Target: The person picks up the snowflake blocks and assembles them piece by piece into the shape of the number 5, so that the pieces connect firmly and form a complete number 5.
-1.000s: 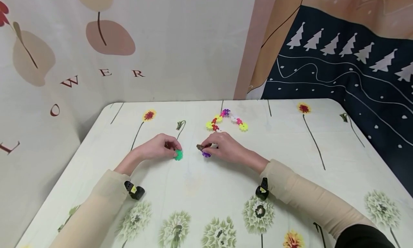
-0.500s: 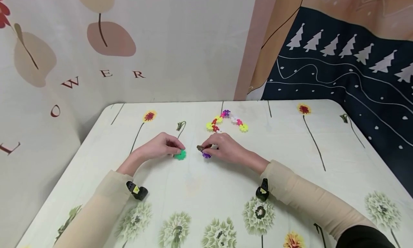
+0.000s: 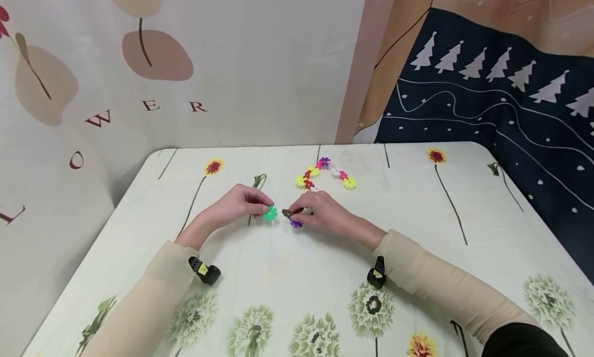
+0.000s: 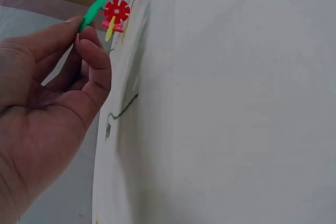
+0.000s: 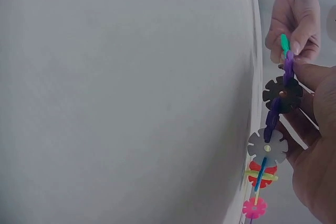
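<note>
My left hand [image 3: 234, 208] pinches a green notched plastic disc [image 3: 270, 214] between thumb and fingertips. Just to its right, my right hand [image 3: 322, 212] grips the end of a chain of slotted discs, with a brown disc [image 3: 287, 213] and a purple disc [image 3: 296, 224] showing at its fingertips. A small gap separates the green disc from the brown one in the head view. In the right wrist view, the chain runs on past a dark purple disc [image 5: 272, 119] and a grey-white disc [image 5: 256, 145]. The right fingers hide part of it.
The chain's other part, with yellow [image 3: 349, 183], red, pink, white and purple discs, curves in an arch on the table behind my right hand. A white cloth printed with flowers covers the table [image 3: 260, 269]. Patterned curtains [image 3: 278, 63] hang behind and beside it.
My left hand has moved right and slightly away from me with the green disc, closing in on the brown disc. The right hand has stayed almost still.
</note>
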A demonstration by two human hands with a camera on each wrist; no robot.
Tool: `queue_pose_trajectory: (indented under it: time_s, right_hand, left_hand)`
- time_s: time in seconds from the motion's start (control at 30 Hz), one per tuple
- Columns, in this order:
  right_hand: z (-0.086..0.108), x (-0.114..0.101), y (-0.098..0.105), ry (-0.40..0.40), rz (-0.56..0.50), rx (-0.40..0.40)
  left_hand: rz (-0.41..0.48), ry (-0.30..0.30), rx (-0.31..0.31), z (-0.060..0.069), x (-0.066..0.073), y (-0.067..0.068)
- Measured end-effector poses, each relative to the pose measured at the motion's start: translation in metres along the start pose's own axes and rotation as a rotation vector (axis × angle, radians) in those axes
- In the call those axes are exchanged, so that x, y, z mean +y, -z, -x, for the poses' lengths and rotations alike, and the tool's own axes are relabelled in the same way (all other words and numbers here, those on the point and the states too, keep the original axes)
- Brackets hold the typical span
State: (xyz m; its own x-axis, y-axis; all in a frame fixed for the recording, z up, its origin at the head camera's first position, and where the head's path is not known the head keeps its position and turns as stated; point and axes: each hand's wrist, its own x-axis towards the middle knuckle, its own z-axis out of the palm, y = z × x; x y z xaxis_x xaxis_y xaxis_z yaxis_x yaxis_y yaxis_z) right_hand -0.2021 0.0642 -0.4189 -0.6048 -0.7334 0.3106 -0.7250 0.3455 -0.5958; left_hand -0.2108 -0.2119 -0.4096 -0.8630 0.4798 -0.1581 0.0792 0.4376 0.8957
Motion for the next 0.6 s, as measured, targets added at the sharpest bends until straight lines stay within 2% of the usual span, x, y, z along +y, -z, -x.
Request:
queue_pose_trajectory:
  time_s: [0.2, 0.6]
  right_hand:
    - [-0.0006, 0.0007, 0.0, 0.018, -0.009, 0.006]
    - [0.0, 0.0009, -0.0001, 0.032, -0.007, 0.008]
  left_hand:
    - [0.031, -0.022, -0.009, -0.0035, 0.0027, -0.0007]
    - [0.083, 0.021, -0.014, -0.0078, 0.0053, -0.0026]
